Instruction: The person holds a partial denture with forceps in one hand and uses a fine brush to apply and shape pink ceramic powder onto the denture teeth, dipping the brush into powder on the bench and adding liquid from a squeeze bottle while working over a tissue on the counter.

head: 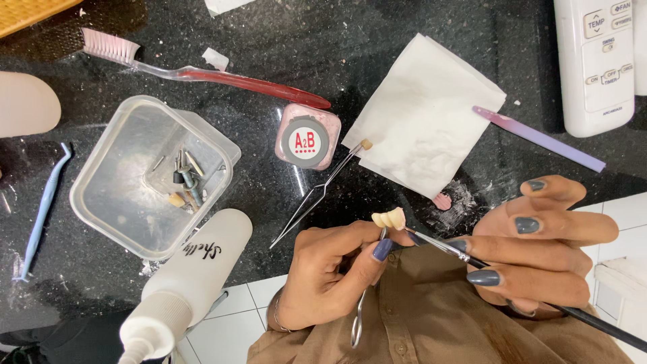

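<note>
We hold the tooth bridge (389, 218) on a metal clamp (359, 311) pinched in our left hand (330, 280); our right hand (539, 246) grips a fine brush (441, 247), tip touching the piece. The work hangs past the worktop (323, 40) edge, over our lap: a slack pinch could drop it. Tweezers (317, 195) and spray bottle (192, 280) lie near; room is tight on the left.

Both hands bare — left hand (330, 273), right hand (539, 246) — slate-grey nail polish, thin bracelet (276, 317) at left wrist, brown button-up shirt (431, 323) behind.
</note>
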Demonstrator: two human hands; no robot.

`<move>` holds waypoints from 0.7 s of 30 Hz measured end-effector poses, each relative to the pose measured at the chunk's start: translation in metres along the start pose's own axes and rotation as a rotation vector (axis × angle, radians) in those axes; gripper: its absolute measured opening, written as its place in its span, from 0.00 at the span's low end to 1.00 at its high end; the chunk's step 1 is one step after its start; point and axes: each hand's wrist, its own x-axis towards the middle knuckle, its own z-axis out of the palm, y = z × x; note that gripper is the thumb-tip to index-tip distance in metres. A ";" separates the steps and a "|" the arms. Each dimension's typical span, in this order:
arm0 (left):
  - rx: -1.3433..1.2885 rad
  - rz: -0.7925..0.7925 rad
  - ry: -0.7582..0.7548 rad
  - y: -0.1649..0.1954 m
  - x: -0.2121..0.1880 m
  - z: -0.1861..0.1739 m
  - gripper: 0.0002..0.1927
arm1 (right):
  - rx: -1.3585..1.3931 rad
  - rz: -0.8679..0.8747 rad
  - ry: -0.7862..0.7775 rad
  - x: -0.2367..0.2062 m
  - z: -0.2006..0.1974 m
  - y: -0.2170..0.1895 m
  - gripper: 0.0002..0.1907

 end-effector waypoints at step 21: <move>0.009 -0.019 0.015 -0.004 -0.001 0.001 0.09 | 0.021 -0.049 -0.049 0.001 -0.003 0.006 0.16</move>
